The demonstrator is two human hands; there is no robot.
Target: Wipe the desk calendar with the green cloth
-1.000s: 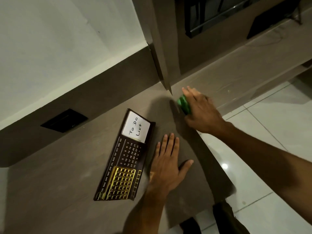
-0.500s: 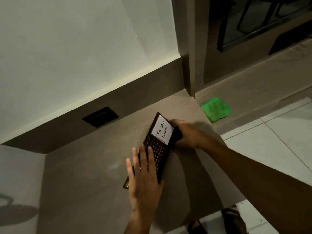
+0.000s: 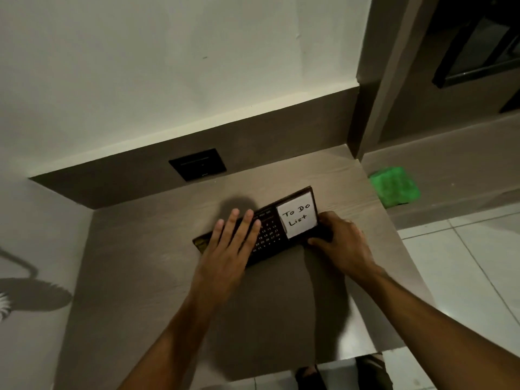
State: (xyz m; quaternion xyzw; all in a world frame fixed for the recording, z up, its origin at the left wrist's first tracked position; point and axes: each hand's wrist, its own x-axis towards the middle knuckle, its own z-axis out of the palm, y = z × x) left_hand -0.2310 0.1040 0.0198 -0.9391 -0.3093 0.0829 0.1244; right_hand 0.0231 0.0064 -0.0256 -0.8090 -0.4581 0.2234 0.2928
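Nearest you, your left hand (image 3: 230, 243) lies flat on the left half of the desk calendar (image 3: 267, 235), fingers (image 3: 244, 223) spread and released, pressing rather than gripping. Your right hand (image 3: 337, 243) is curled around the calendar's right end, just below the white "To Do List" note (image 3: 297, 218), fingers clenched on that edge.

That is the change — a second ago the right hand was out at the green cloth (image 3: 394, 190) and the left rested on the desk (image 3: 157, 277) beside the calendar. Half a second ago both hands had already come onto the calendar, which then lay angled away from you. Now it sits turned so that it runs left to right across the desk, near the middle, with the note end to the right.

Farther off, the green cloth lies alone on the lower ledge (image 3: 450, 170) beyond the desk's right edge, well apart from both hands. Past the calendar, a dark wall plate (image 3: 197, 164) is set in the brown back panel.

So you are straightening the calendar, not wiping it — the cloth is out of hand, and either the wiping is finished or the cloth has yet to be fetched.
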